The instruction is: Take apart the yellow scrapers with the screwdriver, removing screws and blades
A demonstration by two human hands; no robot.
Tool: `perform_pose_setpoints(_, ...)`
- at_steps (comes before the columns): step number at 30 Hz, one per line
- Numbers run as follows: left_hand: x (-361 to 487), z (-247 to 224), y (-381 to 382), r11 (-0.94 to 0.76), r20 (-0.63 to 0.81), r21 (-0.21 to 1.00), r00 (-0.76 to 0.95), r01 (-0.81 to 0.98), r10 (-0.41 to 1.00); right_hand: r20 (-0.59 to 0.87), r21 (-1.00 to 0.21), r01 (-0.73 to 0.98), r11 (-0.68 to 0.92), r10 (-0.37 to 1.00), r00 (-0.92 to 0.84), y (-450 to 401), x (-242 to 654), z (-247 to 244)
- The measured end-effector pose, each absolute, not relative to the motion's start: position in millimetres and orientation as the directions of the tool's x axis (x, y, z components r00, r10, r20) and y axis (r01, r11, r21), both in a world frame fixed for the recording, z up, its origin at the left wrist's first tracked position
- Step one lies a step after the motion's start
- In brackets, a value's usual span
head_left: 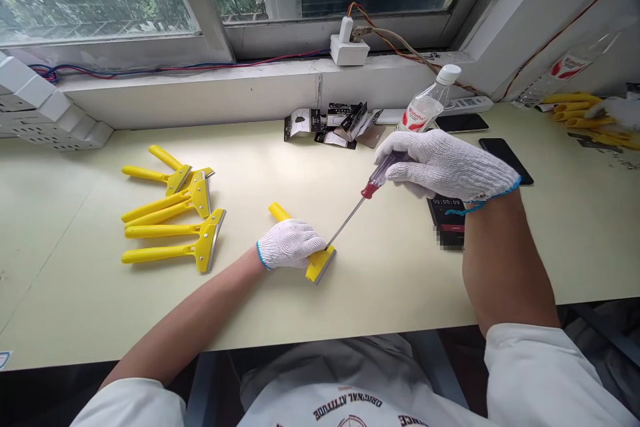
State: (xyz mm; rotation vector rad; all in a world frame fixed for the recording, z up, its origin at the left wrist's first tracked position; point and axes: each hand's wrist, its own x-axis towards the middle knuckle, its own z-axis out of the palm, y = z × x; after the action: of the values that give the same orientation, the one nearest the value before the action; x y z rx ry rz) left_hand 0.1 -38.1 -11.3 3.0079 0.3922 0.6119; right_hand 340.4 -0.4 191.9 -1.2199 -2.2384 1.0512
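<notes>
My left hand (291, 244), in a white knit glove with blue trim, is closed over a yellow scraper (316, 267) and presses it to the table. The scraper's head with its grey blade points toward the lower right; part of the handle shows behind the hand. My right hand (430, 163), gloved too, grips the clear handle of a screwdriver (346, 220) with a red collar. Its shaft slants down to the left, and the tip meets the scraper head by a screw. To the left, several more yellow scrapers (200, 240) lie in a loose pile.
At the back are torn black-and-white packets (333, 123), a water bottle (423, 107) and a power strip (465, 105). Phones lie at the right: one dark (507, 159), one showing a timer (447, 217). White boxes (45, 107) stand far left; yellow scraper handles (583, 112) lie far right.
</notes>
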Motion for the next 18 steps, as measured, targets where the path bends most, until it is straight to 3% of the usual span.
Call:
perform_pose_setpoints(4, -0.9, -11.0, -37.6, -0.966, 0.362, 0.106, 0.896, 0.236, 0.259, -0.036, -0.722, 0.608, 0.328, 0.861, -0.507, -4.3, 338.7, 195.3)
perform_pose_setpoints(9, -1.5, -8.9, -38.4, -0.959, 0.315, 0.102, 0.905, 0.266, 0.285, 0.046, -0.697, 0.594, 0.402, 0.852, -0.522, -1.7, 339.0, 194.8)
perform_pose_setpoints(18, -0.3, -8.1, -38.4, -0.966, 0.360, 0.082, 0.897, 0.245, 0.258, 0.051, -0.687, 0.613, 0.389, 0.868, -0.494, -3.0, 336.3, 193.1)
